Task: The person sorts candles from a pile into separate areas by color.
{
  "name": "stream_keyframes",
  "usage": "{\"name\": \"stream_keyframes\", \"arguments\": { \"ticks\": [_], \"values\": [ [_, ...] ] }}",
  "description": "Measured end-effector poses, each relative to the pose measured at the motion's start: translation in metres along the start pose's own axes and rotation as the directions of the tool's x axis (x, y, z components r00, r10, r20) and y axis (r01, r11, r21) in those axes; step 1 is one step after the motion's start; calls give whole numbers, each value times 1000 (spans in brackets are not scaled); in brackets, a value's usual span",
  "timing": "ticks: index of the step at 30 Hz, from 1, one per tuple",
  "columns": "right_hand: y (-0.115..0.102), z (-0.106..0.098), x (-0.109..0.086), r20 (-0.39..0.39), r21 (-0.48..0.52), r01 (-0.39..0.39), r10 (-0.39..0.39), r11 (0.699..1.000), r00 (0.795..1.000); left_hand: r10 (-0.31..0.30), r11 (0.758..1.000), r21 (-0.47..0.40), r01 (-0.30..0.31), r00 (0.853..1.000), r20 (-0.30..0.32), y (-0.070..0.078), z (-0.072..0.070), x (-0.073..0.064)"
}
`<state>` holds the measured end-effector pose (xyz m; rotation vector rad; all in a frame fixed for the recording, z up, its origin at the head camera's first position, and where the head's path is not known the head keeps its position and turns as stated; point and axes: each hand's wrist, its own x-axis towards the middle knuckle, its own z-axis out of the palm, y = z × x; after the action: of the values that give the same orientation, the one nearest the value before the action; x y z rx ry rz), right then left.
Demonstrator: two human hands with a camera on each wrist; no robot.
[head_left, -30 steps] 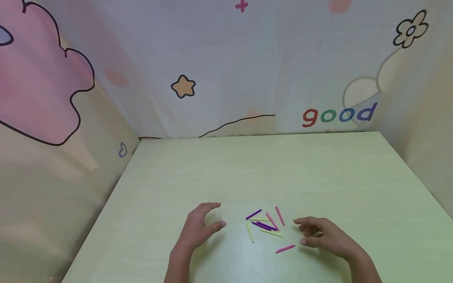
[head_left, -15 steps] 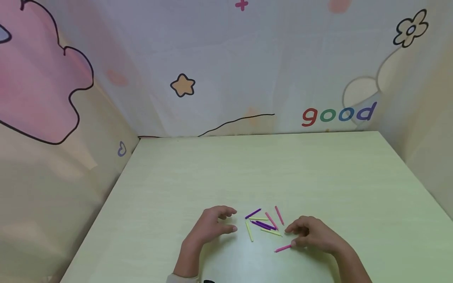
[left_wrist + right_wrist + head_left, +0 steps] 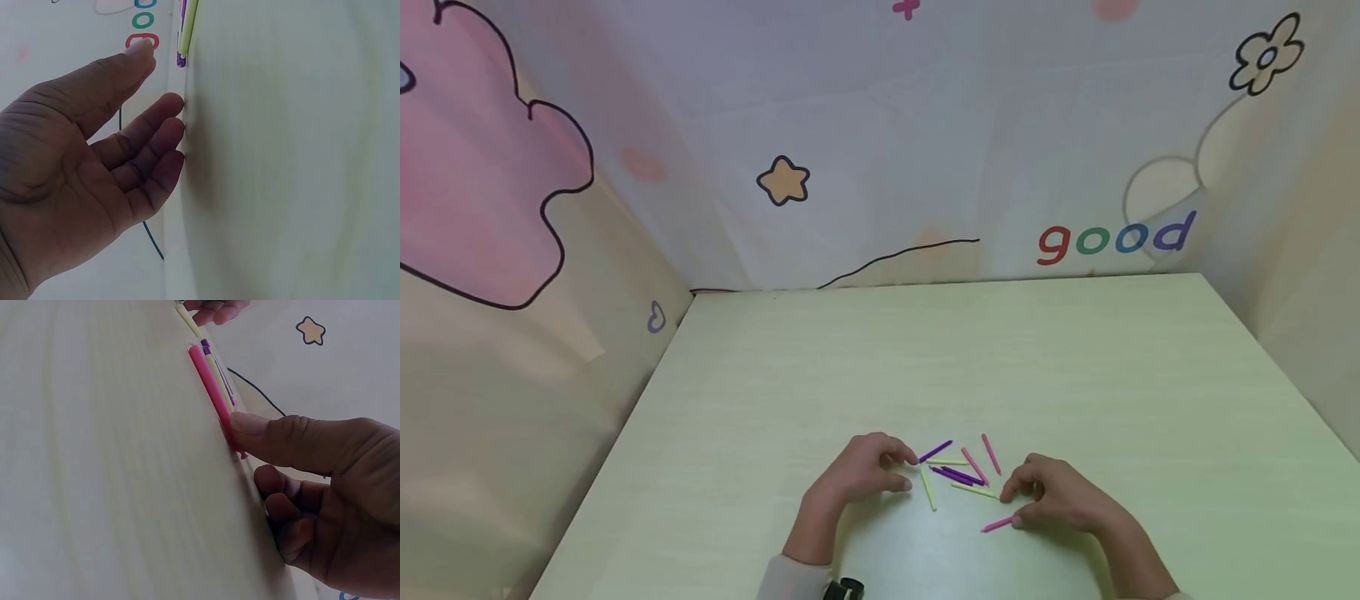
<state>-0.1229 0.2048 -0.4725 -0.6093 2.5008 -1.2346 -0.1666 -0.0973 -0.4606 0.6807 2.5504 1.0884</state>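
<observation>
Right hand (image 3: 1052,496): fingers bent, thumb and forefinger parted; the thumb touches the end of the near pink stick (image 3: 997,525), which points toward eight o'clock, the person sitting at six.
Right forefinger: its tip is just beside the end of the lower yellow stick (image 3: 974,491); whether they touch cannot be told.
Left hand (image 3: 872,469): fingers relaxed, a gap between thumb and forefinger; the forefinger tip is at the end of the upper purple stick (image 3: 936,452), contact unclear.
Stick cluster: between the hands, at three o'clock from the left one; a second yellow stick (image 3: 928,489) at its eight o'clock, a far pink stick (image 3: 992,455) at two, and two purple sticks (image 3: 951,477) side by side in the middle.
Left cuff: pale sleeve (image 3: 793,579), a black device (image 3: 850,588) beside it.
Tabletop: pale green table (image 3: 760,358) under everything.
Writing: "good" (image 3: 1093,241) in red, green, blue and purple letters on the backdrop (image 3: 880,150), at one o'clock from the sticks.
Backdrop star: orange star (image 3: 783,181), at eleven o'clock.
</observation>
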Motion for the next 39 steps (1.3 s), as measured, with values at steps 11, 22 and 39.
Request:
{"name": "stream_keyframes", "arguments": {
  "ticks": [11,22,39],
  "values": [
    [0,1,4,-13,-64,-38,38,997,999,-46,998,-46,50,995,84,1,4,10],
    [1,-1,6,-32,-40,-39,37,998,999,-35,999,41,31,994,105,1,8,14],
    [1,-3,5,6,-5,-37,37,999,999,-60,996,65,55,995,79,4,8,14]
  ]
}}
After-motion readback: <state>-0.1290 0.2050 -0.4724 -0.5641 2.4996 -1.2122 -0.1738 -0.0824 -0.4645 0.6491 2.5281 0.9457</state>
